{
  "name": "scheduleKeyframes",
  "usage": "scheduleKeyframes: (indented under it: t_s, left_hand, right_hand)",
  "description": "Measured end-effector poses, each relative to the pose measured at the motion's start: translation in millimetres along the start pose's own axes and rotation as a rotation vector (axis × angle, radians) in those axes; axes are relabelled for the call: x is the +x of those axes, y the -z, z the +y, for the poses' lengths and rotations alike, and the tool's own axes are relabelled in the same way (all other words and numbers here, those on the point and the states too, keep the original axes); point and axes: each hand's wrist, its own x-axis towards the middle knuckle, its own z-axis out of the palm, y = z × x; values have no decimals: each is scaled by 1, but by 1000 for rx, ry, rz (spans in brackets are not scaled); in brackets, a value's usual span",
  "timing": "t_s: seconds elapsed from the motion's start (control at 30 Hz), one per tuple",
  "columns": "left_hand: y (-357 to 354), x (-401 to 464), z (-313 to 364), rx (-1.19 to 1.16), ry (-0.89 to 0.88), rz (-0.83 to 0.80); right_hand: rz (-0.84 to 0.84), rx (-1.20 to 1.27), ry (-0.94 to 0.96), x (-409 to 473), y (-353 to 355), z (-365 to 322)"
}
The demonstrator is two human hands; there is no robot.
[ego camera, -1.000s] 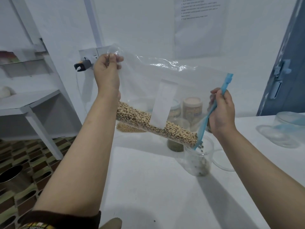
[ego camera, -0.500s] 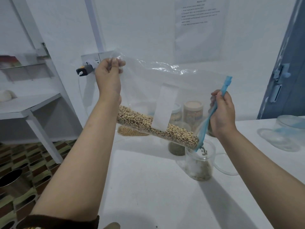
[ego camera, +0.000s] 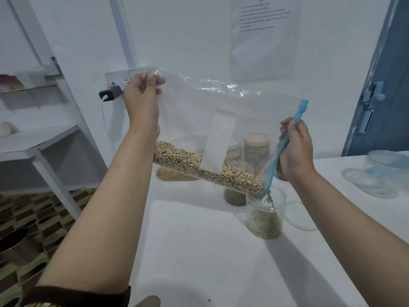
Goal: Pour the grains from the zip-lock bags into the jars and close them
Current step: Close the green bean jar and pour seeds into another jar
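right now your left hand (ego camera: pixel 143 94) pinches the raised bottom corner of the bag (ego camera: pixel 199 120) while your right hand (ego camera: pixel 295 151) grips its blue zip edge (ego camera: pixel 287 142), and the beans (ego camera: pixel 208 168) trickle from the low corner into the open jar (ego camera: pixel 265 212) on the counter (ego camera: pixel 199 251). the film looks thin, limp and slippery, with the weight sagging along the lower fold, so hold by the stiffer zip strip and the far corner. the jar seems light enough to tip if bumped.

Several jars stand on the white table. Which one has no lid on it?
The front jar, under the bag's blue zipper end, is open and receiving beans. The jars behind it, such as the tan-lidded jar, are capped.
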Motion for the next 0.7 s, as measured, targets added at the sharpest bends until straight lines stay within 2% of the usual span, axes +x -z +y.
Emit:
scheduleKeyframes:
  t_s: [0.37, 0.7]
  left_hand:
    - [-2, -5, 2, 17, -7, -51]
    - [-8, -5, 5, 9, -31, -63]
  right_hand:
    - [-8, -82, -37, -1, 10, -5]
    - [70, -195, -44, -8, 7, -12]
